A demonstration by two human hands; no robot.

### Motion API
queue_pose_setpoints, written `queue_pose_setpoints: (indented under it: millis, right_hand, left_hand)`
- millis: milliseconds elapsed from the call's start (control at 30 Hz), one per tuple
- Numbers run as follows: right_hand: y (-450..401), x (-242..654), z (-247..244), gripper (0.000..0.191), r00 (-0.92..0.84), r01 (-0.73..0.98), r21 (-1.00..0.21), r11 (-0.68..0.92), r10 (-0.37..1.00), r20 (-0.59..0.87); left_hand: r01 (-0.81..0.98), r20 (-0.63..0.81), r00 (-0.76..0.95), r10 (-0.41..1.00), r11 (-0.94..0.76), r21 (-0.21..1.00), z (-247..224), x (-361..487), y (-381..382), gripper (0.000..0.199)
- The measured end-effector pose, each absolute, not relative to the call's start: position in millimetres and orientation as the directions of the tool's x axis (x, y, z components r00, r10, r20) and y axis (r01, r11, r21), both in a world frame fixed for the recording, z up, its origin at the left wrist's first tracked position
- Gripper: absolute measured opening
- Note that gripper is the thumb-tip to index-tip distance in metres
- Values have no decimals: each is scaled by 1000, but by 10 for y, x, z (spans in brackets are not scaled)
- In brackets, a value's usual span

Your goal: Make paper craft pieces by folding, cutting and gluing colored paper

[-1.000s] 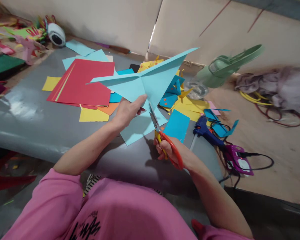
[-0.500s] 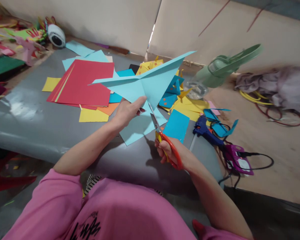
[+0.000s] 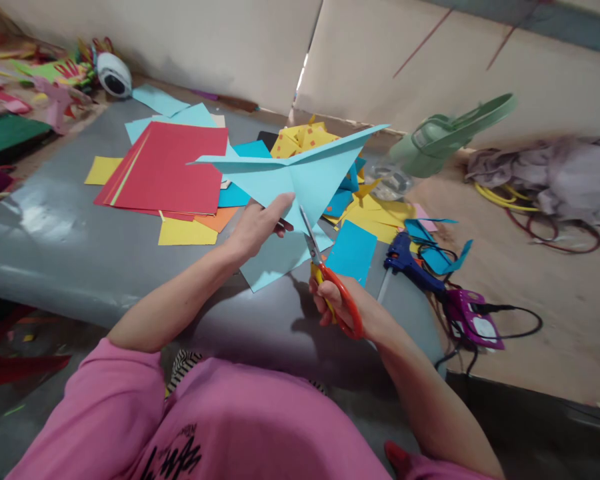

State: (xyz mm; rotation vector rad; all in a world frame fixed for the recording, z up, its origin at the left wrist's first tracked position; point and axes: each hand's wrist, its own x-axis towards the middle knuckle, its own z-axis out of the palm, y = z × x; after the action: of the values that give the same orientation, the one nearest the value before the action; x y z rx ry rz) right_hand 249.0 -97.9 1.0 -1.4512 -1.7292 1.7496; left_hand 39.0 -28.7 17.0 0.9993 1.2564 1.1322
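A folded sheet of light blue paper (image 3: 320, 180) is held up over the table, its two wide wings spread left and right. My left hand (image 3: 263, 227) pinches it at its lower edge, thumb on top. In my right hand (image 3: 343, 300) are scissors (image 3: 343, 293) with orange and yellow handles, fingers through the loops. Their blades point up and away, against the lower part of the folded paper. Beneath lies another light blue sheet (image 3: 265, 267), partly covered by my left hand and the raised paper.
Red sheets (image 3: 175, 167) are stacked at left. A blue card (image 3: 353, 250), yellow papers (image 3: 380, 217) and a blue glue gun (image 3: 413, 263) with its cable lie right. Behind stand a green fan-like device (image 3: 450, 137) and a white round device (image 3: 113, 75) near the wall.
The right wing of the folded paper has dropped a little. The scissor blades are closer together. Both hands stay in nearly the same place.
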Motion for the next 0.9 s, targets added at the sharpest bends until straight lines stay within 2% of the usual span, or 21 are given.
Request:
queue_pose_setpoints:
  millis: [100,200,433,667,900]
  right_hand:
    - [-984,2490,2,70,-445,420,-869,-263,775,-449]
    - [-992,2471,21,69,-438,418,-864,-282,771,-463]
    - [-982,2434,50,74,-411,495,-843,-211,798,-441]
    - [-944,2463,-9,72,-433,493,-861,-122,824,-365]
    - [-894,2451,21,59,-433,554,-826,-101,813,-389]
  left_hand:
    - [-127,-228,-45,973,221,967,162,390,-266,36]
    - [-153,-193,-57,980,182,971,144,399,-252,36]
    - [-60,-170,-30,985,168,984,218,438,-348,36]
    - [-19,-152,-11,988,152,988,262,443,-385,35]
    - [30,-139,-30,990,140,990,229,441,-374,32]
